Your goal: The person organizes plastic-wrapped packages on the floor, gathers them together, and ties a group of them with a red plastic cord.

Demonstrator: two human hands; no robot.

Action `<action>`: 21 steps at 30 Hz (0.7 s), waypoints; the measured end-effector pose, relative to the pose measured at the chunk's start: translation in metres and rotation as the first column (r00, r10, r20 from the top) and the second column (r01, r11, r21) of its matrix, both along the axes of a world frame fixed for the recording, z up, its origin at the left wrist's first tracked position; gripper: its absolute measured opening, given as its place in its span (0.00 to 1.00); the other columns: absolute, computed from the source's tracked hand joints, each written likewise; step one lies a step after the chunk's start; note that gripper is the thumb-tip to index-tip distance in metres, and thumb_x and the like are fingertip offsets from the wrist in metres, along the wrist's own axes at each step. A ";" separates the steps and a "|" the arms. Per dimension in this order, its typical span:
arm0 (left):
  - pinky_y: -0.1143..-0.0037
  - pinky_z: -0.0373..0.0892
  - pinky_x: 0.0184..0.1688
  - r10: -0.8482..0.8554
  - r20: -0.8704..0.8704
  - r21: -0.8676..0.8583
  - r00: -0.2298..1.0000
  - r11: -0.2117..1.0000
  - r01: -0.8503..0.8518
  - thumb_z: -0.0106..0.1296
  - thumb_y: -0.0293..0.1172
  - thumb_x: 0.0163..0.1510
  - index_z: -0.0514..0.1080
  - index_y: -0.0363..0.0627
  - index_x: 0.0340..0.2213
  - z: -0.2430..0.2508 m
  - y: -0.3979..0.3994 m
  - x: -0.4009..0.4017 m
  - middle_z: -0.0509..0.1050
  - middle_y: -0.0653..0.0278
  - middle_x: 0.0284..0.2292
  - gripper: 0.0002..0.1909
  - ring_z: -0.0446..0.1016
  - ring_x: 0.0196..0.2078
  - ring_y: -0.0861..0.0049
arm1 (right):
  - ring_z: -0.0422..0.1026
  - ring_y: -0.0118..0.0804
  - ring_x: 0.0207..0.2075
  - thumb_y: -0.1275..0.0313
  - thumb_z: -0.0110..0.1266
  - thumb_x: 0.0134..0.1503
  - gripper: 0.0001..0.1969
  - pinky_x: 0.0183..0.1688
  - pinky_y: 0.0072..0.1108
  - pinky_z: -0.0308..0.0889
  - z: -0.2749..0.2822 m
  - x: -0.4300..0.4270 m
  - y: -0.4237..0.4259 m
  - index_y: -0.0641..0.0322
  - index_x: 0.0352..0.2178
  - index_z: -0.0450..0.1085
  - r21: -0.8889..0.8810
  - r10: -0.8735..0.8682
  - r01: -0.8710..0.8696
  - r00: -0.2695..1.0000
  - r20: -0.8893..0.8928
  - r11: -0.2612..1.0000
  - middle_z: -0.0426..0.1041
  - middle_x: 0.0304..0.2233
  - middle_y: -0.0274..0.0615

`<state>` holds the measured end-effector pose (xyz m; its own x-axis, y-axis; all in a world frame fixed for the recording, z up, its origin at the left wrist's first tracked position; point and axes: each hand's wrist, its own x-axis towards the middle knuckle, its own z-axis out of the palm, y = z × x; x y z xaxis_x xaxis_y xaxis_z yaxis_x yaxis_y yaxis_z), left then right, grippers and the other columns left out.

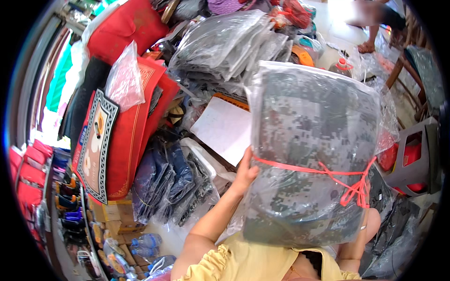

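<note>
My left hand (247,171) grips the left edge of a bundle of camouflage cloth in clear plastic (316,133), with the thumb showing beside it. The bundle is raised before my chest and tied round its middle with a pink-red plastic string (302,168), knotted in a bow near the right edge. My right hand is out of view behind the bundle's lower right part; only the forearm and a bracelet at the wrist show below it. Beyond the bundle's left side lies a white board or sheet (225,126) on something orange.
Bagged grey garments (218,45) are stacked at the top. Bagged dark blue garments (154,179) and red mats (135,140) stand left. Water bottles (146,242) lie lower left. A grey plastic stool (404,175) stands right. Another person's foot (366,47) shows at the upper right.
</note>
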<state>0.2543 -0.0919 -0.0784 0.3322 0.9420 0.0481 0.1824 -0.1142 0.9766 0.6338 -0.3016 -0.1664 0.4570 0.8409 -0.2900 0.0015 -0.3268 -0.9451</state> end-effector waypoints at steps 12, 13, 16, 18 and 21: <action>0.74 0.49 0.57 -0.107 -0.137 -0.395 0.985 0.918 0.045 0.53 0.43 0.47 0.49 0.31 0.54 -0.039 0.031 0.130 0.57 0.52 0.53 0.41 0.54 0.57 0.70 | 0.64 0.43 0.32 0.62 0.45 0.53 0.15 0.33 0.27 0.58 -0.015 0.061 -0.108 0.66 0.26 0.59 -0.327 -0.078 0.190 0.942 0.326 0.926 0.62 0.26 0.46; 0.74 0.49 0.57 -0.107 -0.136 -0.414 0.985 0.909 0.042 0.53 0.43 0.47 0.49 0.31 0.54 -0.032 0.028 0.131 0.57 0.52 0.53 0.41 0.54 0.57 0.70 | 0.64 0.44 0.30 0.63 0.45 0.53 0.14 0.32 0.28 0.58 -0.003 0.059 -0.104 0.66 0.25 0.60 -0.347 -0.062 0.181 0.943 0.327 0.920 0.62 0.25 0.46; 0.76 0.52 0.56 -0.041 -0.283 -0.501 0.958 0.858 -0.111 0.54 0.41 0.48 0.51 0.31 0.54 -0.011 0.016 0.125 0.59 0.54 0.53 0.39 0.57 0.55 0.72 | 0.66 0.45 0.27 0.64 0.44 0.54 0.15 0.30 0.28 0.59 0.031 0.049 -0.085 0.66 0.21 0.63 -0.381 -0.007 0.128 0.953 0.304 0.916 0.64 0.21 0.46; 0.76 0.53 0.55 -0.082 -0.283 -0.582 0.956 0.807 -0.103 0.54 0.40 0.49 0.53 0.32 0.54 0.008 0.013 0.110 0.60 0.54 0.52 0.36 0.58 0.54 0.72 | 0.67 0.46 0.25 0.64 0.44 0.54 0.16 0.28 0.28 0.60 0.056 0.040 -0.071 0.65 0.18 0.65 -0.395 0.028 0.084 0.962 0.270 0.915 0.65 0.18 0.45; 0.75 0.56 0.54 -0.074 -0.253 -0.685 0.965 0.718 -0.124 0.51 0.37 0.51 0.58 0.34 0.52 0.019 -0.019 0.056 0.65 0.56 0.49 0.30 0.62 0.52 0.72 | 0.67 0.41 0.24 0.61 0.44 0.55 0.19 0.25 0.29 0.58 0.086 0.012 -0.060 0.65 0.18 0.66 -0.402 0.067 0.014 0.980 0.187 0.916 0.68 0.19 0.47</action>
